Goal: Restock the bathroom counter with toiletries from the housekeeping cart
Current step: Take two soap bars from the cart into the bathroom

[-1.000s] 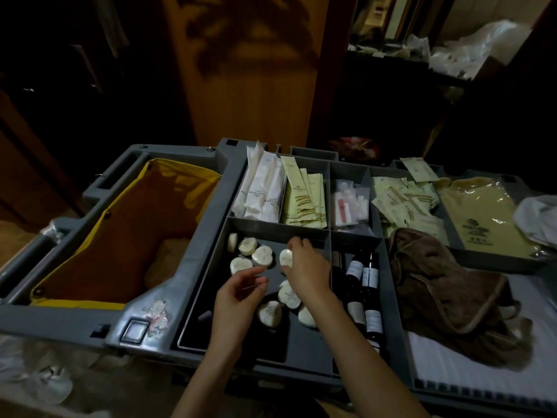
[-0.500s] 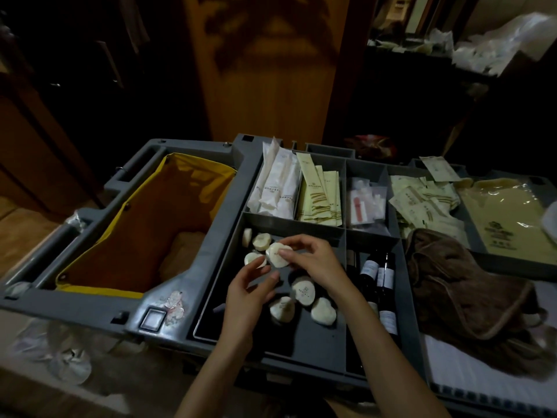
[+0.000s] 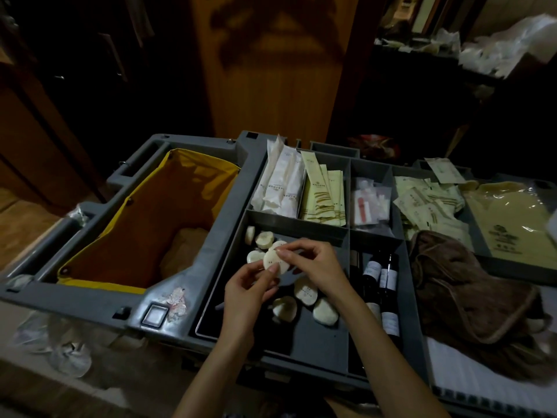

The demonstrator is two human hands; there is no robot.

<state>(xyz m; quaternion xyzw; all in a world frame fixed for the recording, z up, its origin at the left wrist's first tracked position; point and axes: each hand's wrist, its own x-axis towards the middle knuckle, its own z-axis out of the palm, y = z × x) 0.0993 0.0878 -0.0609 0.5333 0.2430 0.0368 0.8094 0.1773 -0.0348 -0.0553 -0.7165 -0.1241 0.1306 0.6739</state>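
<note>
The grey housekeeping cart (image 3: 211, 248) fills the view, its top split into compartments. Above the front left compartment both hands meet on one round wrapped soap (image 3: 272, 261). My left hand (image 3: 250, 292) pinches its lower edge with thumb and fingers. My right hand (image 3: 313, 267) pinches its upper right edge. Several more wrapped soaps (image 3: 304, 292) lie loose on the compartment floor below the hands.
White sachets (image 3: 283, 185) and pale yellow sachets (image 3: 324, 194) stand in the back compartments. Dark bottles (image 3: 387, 285) lie right of the soaps. A brown cloth (image 3: 470, 291) lies at right. A yellow-lined bag (image 3: 156, 224) hangs at left. Crumpled plastic (image 3: 69, 354) lies on the floor.
My right hand picked a soap from the compartment and brought it toward me. My left hand rose and took hold of its lower edge. The camera moved closer.
</note>
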